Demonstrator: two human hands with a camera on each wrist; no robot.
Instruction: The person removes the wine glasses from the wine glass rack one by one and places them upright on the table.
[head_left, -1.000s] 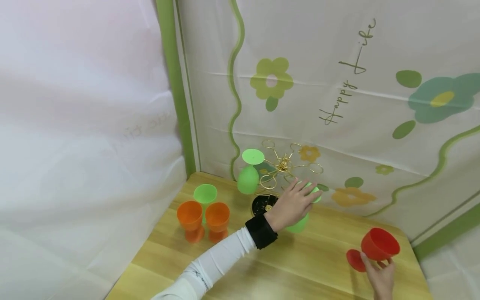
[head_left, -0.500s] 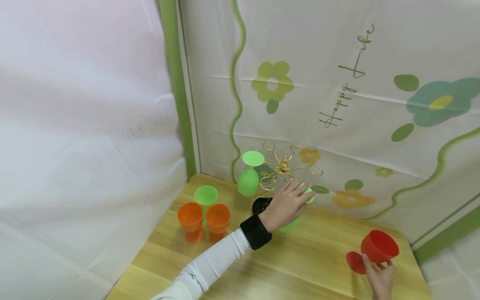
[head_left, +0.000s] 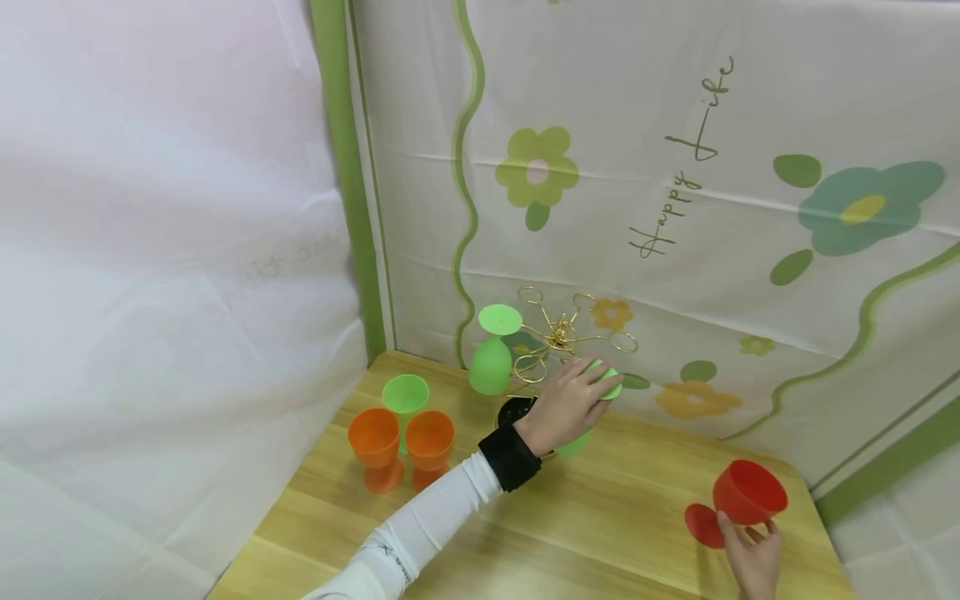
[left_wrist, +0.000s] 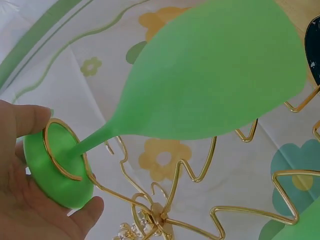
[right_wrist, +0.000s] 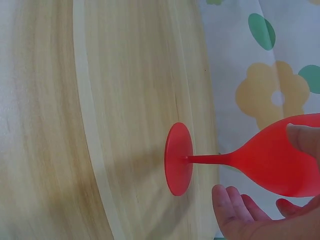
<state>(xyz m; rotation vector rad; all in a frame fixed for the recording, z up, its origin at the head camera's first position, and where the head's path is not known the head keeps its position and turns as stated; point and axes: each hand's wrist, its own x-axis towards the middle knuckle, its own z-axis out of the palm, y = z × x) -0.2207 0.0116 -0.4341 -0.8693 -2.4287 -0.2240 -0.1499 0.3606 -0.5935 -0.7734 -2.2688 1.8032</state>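
Observation:
My left hand (head_left: 566,407) holds an upside-down green goblet (left_wrist: 210,75) by its round foot. In the left wrist view, the stem sits inside an open ring of the gold wire rack (left_wrist: 157,217), and the fingers and thumb lie at the foot's edge. Part of the rack and its black base (head_left: 516,410) are hidden behind this hand. Another green goblet (head_left: 491,367) hangs upside down on the rack's left side. Far to the right, my right hand (head_left: 752,558) grips the bowl of a red goblet (right_wrist: 280,155), tilted, its foot towards the table.
Two orange goblets (head_left: 373,437) and a green goblet (head_left: 406,393) stand upright on the wooden table (head_left: 600,533), left of the rack. Several bare rings stick out from the rack's top. A printed cloth (head_left: 420,208) hangs close behind the table.
My left hand has moved a little left, towards the rack's centre, bringing the green goblet with it. The right hand keeps its grip on the red goblet. The head view has shifted slightly.

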